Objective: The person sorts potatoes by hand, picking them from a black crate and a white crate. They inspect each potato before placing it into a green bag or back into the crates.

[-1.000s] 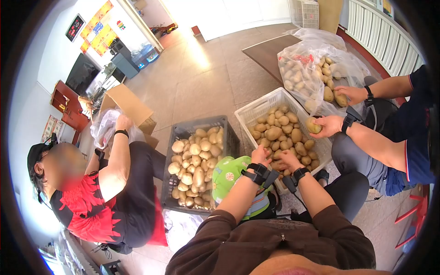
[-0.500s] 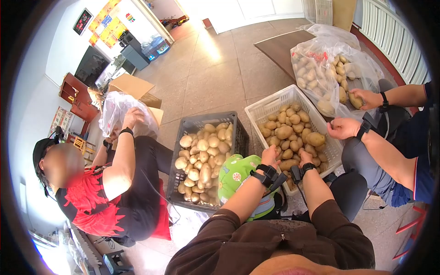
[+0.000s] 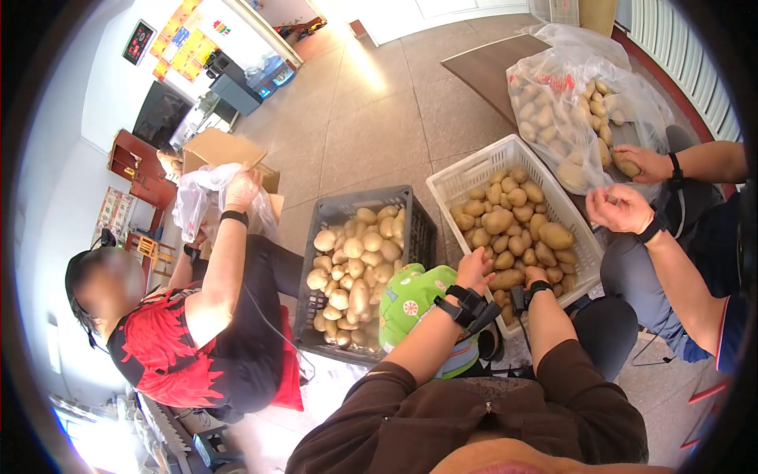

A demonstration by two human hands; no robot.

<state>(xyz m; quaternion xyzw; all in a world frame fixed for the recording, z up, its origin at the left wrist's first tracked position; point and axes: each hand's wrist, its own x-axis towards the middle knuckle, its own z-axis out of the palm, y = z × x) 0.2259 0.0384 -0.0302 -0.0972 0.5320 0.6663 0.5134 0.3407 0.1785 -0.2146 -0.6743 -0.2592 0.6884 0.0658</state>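
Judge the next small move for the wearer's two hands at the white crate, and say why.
Probably close the left hand on a potato and lift it: both hands sit low on the potatoes at the near edge of the white crate, the right hand beside it, and neither visibly holds one clear of the pile yet.

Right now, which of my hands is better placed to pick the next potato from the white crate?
Probably the right hand. It rests on the potatoes inside the white crate, at its near edge. The left hand sits at the crate's near corner, beside the dark crate, so it would reach further.
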